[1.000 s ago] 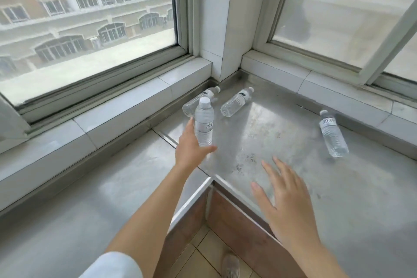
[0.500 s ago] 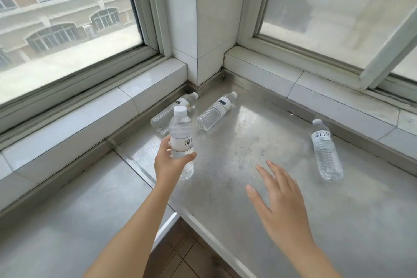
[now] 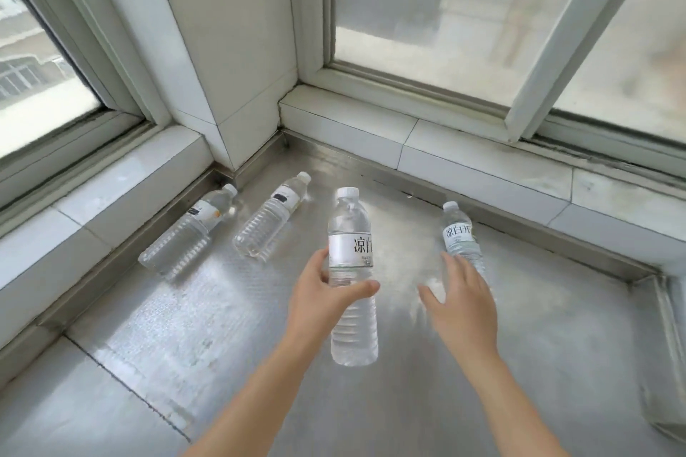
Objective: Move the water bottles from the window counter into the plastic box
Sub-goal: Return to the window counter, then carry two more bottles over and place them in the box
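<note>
My left hand grips a clear water bottle with a white cap, held upright above the steel window counter. My right hand is spread open, its fingertips at the lower part of a second bottle that lies on the counter at the right and is partly hidden by the hand. Two more bottles lie on their sides near the corner: one by the left ledge, one beside it. No plastic box can be identified.
White tiled ledges and window frames border the counter at the left and back. A tiled corner pillar stands behind the lying bottles. A translucent edge shows at the far right.
The view swung right and closer. My left hand carried the upright bottle toward the middle. My right hand reached forward to the bottle lying at the right.
</note>
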The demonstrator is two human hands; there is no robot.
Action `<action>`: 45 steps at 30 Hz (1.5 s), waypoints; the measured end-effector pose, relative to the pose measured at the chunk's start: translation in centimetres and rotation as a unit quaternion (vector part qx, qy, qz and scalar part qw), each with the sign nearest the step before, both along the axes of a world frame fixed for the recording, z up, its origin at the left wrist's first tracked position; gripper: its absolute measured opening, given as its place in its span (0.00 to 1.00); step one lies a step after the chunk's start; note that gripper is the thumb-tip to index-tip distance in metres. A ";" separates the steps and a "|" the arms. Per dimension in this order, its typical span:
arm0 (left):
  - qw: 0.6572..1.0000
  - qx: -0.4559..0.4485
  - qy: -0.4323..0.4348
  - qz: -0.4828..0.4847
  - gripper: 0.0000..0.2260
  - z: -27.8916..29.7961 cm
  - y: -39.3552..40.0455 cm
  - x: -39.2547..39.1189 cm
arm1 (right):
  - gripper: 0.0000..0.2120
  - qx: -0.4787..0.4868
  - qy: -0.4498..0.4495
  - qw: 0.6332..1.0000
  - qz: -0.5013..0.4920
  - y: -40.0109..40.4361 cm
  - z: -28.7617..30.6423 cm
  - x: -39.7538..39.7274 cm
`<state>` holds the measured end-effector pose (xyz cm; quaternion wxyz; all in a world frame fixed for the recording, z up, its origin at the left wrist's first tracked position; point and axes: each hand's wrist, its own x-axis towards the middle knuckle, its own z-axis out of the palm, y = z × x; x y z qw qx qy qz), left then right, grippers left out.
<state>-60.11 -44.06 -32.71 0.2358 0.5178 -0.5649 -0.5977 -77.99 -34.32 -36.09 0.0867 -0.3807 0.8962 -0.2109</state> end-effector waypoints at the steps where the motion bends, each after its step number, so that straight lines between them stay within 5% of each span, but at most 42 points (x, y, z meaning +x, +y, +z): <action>1: 1.000 0.010 -0.003 -0.009 0.29 -0.2 0.2 -0.9 | 0.29 0.010 -0.004 1.000 -0.024 -0.6 -0.5 -1.3; 8: 0.998 0.048 -0.030 -0.039 0.35 -1.4 0.4 -4.2 | 0.31 0.122 -0.080 0.981 -0.128 -3.5 -3.6 -8.0; 19: 0.995 0.096 -0.014 -0.015 0.31 -1.4 -0.5 -4.6 | 0.33 0.058 -0.161 0.969 -0.176 -4.5 -4.0 -10.9; 24: 0.995 0.095 -0.012 -0.027 0.32 -0.6 -0.2 -4.2 | 0.35 -0.009 -0.249 0.946 -0.208 -2.4 -3.2 -9.5; 30: 0.996 0.077 0.006 -0.047 0.32 1.6 0.9 -3.0 | 0.40 -0.160 -0.401 0.874 -0.223 1.7 0.2 -5.7; 45: 0.969 -0.029 0.082 -0.231 0.34 9.4 6.8 4.0 | 0.41 -0.382 -0.355 0.839 -0.158 14.7 12.4 9.5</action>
